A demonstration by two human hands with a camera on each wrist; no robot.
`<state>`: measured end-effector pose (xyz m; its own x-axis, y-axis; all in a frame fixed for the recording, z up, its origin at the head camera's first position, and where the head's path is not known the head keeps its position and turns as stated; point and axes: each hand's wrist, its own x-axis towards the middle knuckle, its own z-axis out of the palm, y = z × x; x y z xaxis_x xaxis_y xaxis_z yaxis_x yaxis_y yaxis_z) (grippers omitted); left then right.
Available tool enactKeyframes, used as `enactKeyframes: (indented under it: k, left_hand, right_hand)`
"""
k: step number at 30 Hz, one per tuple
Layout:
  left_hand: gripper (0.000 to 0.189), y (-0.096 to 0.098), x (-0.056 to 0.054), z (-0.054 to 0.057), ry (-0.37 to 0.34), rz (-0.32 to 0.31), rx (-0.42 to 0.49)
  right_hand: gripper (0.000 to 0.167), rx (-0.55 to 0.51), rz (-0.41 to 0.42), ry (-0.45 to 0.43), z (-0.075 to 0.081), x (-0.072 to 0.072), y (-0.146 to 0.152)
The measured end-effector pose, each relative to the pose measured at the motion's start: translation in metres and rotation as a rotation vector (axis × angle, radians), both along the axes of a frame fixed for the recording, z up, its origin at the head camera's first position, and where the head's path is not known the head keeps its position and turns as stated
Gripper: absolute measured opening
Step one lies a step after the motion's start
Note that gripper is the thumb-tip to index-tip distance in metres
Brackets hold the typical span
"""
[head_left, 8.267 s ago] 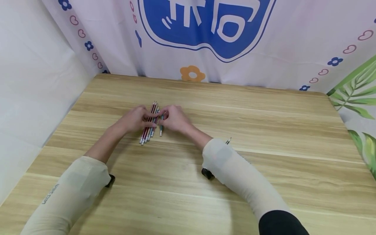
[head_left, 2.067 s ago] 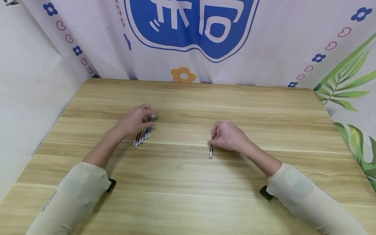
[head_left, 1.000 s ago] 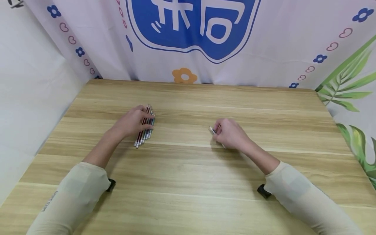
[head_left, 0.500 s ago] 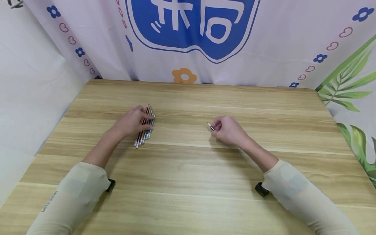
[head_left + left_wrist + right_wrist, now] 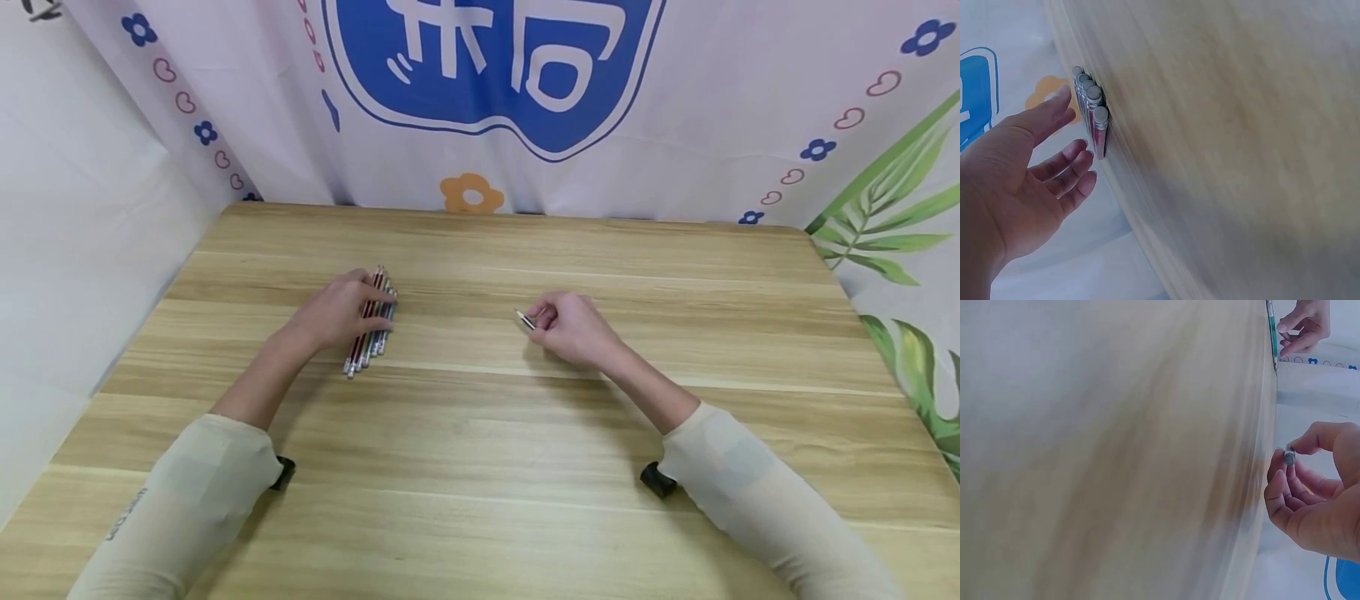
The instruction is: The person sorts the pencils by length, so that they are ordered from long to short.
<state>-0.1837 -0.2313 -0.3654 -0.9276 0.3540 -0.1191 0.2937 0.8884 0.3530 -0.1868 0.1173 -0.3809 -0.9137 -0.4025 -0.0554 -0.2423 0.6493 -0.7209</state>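
Several pencils (image 5: 357, 353) lie side by side on the left half of the table, their silver ferrules and eraser ends toward me. My left hand (image 5: 333, 312) rests over them, thumb and fingers loosely spread. In the left wrist view the relaxed left hand (image 5: 1016, 181) is right beside the row of pencils (image 5: 1101, 128). Right of the middle, my right hand (image 5: 576, 329) pinches a dark pencil (image 5: 526, 320) between thumb and fingertips, its sharpened point toward the upper left. The right wrist view shows its eraser end (image 5: 1289, 457); the fingers hide its middle.
The wooden table (image 5: 465, 433) reaches back to a white curtain (image 5: 247, 92) with a blue emblem. A white wall surface (image 5: 75, 250) stands along the left edge. Green leaf print (image 5: 892, 225) hangs at the right. A black wrist camera (image 5: 658, 480) is under the right sleeve.
My right hand went from the row to the dark pencil, picked it up and turned it point up-left. It has since drifted left with it. My left hand stays at the pencils.
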Motion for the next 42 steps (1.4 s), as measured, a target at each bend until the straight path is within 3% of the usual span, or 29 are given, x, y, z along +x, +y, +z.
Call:
enactKeyframes:
  k: [8, 33, 42]
  left_hand:
    - [0.044, -0.003, -0.002, -0.003, -0.008, 0.002, 0.01]
    - [0.045, -0.003, 0.0, -0.003, -0.004, -0.012, -0.019]
    - [0.045, -0.004, -0.002, -0.004, 0.015, -0.021, -0.015]
  right_hand:
    - [0.023, -0.012, 0.021, -0.003, -0.001, -0.001, -0.009]
    - [0.03, -0.206, 0.13, -0.102, -0.005, -0.007, -0.037]
    - [0.021, -0.197, 0.096, -0.096, -0.003, -0.008, -0.042]
